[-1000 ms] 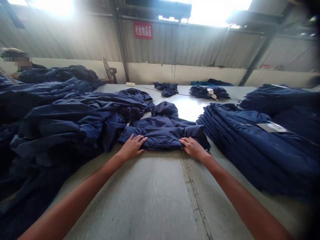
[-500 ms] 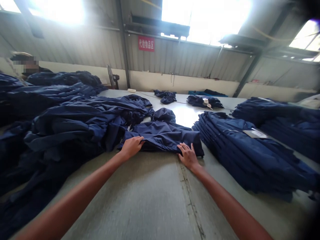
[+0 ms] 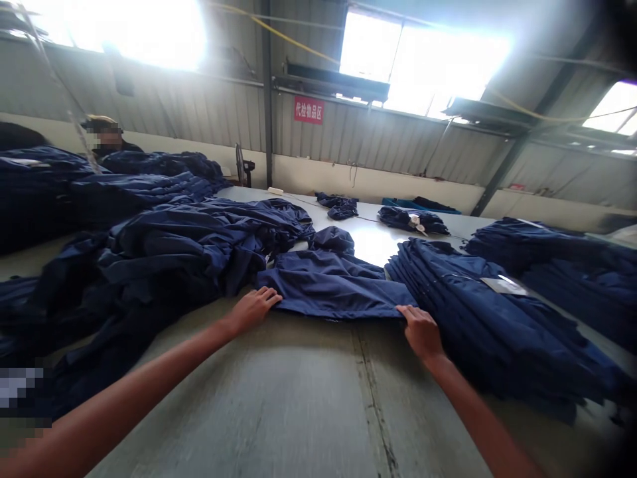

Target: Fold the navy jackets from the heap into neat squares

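Head view: our left grip (image 3: 251,309) lies flat and open on the near left corner of the folded jacket (image 3: 333,289), mid-frame on the table (image 3: 308,398). Our right grip (image 3: 422,332) touches the right corner, closure unclear. The fabric looks soft, light and slippery, so we judge these corners the best hold.

Loose navy heap (image 3: 164,245) left, folded stack (image 3: 478,299) right — red sign (image 3: 308,110) on the corrugated wall (image 3: 398,143)
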Demonstrator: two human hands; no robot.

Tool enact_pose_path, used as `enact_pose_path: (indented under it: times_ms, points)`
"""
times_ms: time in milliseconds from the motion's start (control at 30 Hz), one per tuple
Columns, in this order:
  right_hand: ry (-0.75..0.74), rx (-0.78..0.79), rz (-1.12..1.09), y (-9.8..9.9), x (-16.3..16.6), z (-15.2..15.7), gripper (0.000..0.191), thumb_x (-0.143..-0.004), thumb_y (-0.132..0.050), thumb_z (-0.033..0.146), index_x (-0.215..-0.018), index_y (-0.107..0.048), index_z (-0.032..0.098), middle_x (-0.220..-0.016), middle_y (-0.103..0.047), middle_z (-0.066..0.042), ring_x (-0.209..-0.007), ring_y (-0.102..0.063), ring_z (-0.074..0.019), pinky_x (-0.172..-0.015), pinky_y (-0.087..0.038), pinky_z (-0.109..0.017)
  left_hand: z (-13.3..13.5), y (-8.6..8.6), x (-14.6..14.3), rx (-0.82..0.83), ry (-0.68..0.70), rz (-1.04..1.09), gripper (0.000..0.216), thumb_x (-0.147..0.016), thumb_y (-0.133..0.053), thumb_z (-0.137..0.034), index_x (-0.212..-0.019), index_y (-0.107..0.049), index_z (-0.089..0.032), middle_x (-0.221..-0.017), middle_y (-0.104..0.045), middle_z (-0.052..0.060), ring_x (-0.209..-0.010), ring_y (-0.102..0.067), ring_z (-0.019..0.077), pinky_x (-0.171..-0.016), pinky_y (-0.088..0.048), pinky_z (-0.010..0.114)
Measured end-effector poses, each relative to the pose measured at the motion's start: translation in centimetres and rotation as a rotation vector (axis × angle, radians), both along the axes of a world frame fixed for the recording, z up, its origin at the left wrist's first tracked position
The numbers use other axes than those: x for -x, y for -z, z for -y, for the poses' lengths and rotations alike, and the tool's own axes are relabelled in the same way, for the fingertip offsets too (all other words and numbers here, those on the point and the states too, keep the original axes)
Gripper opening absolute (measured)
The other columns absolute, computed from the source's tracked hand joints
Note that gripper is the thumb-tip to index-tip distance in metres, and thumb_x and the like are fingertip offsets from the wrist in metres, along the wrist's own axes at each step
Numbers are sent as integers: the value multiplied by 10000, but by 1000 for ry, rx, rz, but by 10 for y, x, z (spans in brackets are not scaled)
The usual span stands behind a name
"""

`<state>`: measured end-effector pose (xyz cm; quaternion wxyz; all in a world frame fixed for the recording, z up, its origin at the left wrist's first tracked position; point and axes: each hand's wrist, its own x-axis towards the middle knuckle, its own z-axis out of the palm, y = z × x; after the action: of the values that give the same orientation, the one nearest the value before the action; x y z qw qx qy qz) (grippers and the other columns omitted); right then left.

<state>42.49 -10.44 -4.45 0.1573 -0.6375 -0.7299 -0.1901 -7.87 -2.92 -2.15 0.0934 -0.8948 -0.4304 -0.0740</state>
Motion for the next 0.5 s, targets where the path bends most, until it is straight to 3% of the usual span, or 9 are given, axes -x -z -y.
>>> enact_pose_path:
  times_ms: [67, 133, 267, 400, 500]
  points:
    - [-23, 56, -8, 3, 1, 25, 608, -854, -381, -50, -1283, -729, 204, -1158, -764, -78, -1051, -695, -243, -973, -512, -373, 13, 12, 10, 16, -24, -19, 448, -951, -483, -20, -1288, -695, -225, -1260, -711, 107, -1159, -665, 277, -1014, -508, 433]
    - [-40, 96, -21, 4, 4, 52, 649, -824, -376, -59, -1282, -736, 226, -1147, -764, -71, -1042, -702, -250, -966, -533, -385, 32, 11, 17, 17, -27, -6, 455, -943, -472, -6, -1259, -707, -235, -1175, -734, 89, -1092, -685, 265, -1017, -502, 445]
    - [-92, 146, -95, 7, 0, 114, 746, -748, -368, -74, -1280, -744, 288, -1198, -760, -51, -1120, -703, -254, -1005, -554, -403, 84, -15, 32, 42, 19, 105, 530, -934, -451, 3, -1333, -671, -266, -1219, -726, 71, -1114, -682, 241, -1059, -474, 426]
    - [-195, 334, -210, 16, -6, 182, 716, -757, -406, -32, -1304, -738, 287, -1296, -740, -34, -1233, -682, -232, -1089, -534, -389, 149, -32, 58, 285, 5, 156, 525, -968, -411, -69, -1356, -677, -304, -1239, -733, 65, -1072, -717, 226, -961, -531, 364]
    - [-165, 471, -302, 22, -4, 221, 488, -865, -556, 129, -1284, -757, 277, -1343, -728, -58, -1244, -687, -260, -1081, -549, -388, 189, -32, 74, 515, -18, 156, 424, -947, -564, -202, -1313, -725, -345, -1292, -741, 50, -1185, -708, 270, -1008, -544, 373]
